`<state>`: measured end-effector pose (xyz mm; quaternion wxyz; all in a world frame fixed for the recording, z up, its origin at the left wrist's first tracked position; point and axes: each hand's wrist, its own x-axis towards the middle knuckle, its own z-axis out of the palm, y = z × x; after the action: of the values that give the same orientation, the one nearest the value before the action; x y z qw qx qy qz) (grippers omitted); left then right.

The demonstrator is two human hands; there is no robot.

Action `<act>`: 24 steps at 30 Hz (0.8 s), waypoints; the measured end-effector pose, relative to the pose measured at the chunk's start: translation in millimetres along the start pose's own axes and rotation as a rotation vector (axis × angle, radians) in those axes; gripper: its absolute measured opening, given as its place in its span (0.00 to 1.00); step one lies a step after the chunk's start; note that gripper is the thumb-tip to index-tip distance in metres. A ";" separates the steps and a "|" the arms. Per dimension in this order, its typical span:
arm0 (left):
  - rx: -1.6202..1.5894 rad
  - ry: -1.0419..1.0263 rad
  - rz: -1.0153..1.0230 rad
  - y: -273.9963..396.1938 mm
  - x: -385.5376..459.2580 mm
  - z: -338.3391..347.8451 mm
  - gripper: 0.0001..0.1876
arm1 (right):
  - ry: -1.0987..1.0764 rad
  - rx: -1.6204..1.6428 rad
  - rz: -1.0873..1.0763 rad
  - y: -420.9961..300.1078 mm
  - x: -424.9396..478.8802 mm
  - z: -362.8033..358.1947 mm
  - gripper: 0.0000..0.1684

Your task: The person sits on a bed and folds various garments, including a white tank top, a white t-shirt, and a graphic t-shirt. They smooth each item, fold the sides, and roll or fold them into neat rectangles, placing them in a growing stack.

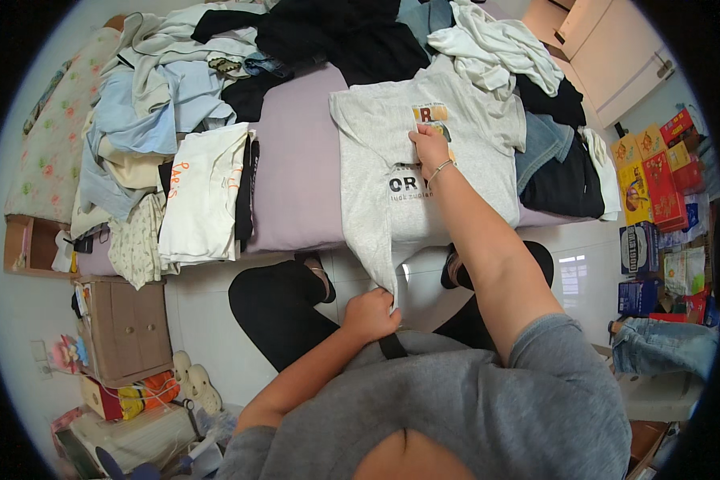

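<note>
A light grey T-shirt [366, 174] with a printed front lies spread on the lilac bed cover, its left side partly folded inward. My left hand [372, 315] grips a corner of its hem, pulled past the bed's edge towards my lap. Farther up, my right hand [430, 147] pinches the fabric at the chest print. A bracelet circles that wrist. The forearm hides part of the print and the shirt's right side.
Folded white shirts [207, 186] are stacked to the left, beside heaped clothes [138, 108]. Black garments [342, 36] and a white garment [498, 48] lie behind. Folded jeans and dark clothes [561, 180] sit right. A cabinet [126, 330] and several boxes [642, 186] flank the bed.
</note>
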<state>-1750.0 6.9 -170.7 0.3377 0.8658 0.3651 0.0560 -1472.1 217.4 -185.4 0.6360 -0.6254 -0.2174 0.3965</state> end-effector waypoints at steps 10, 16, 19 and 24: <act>0.131 -0.215 0.016 -7.2 18.8 21.0 0.20 | 0.198 -0.264 -0.247 9.7 -29.8 -33.4 0.12; 0.000 -0.208 -0.132 -15.3 15.4 32.4 0.22 | -0.301 -0.660 -0.181 47.6 -202.5 -74.9 0.21; -0.198 -0.215 -0.019 -20.7 18.8 49.5 0.20 | -0.614 -0.756 -0.032 74.9 -254.1 -76.9 0.31; -0.277 -0.303 -0.169 -56.5 22.3 64.2 0.11 | -0.545 -0.497 0.261 120.1 -211.5 -96.3 0.14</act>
<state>-1745.3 15.5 -258.5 0.5077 0.7760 0.3705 -0.0537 -1550.6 -18.4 -267.1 0.3282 -0.6546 -0.3863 0.5608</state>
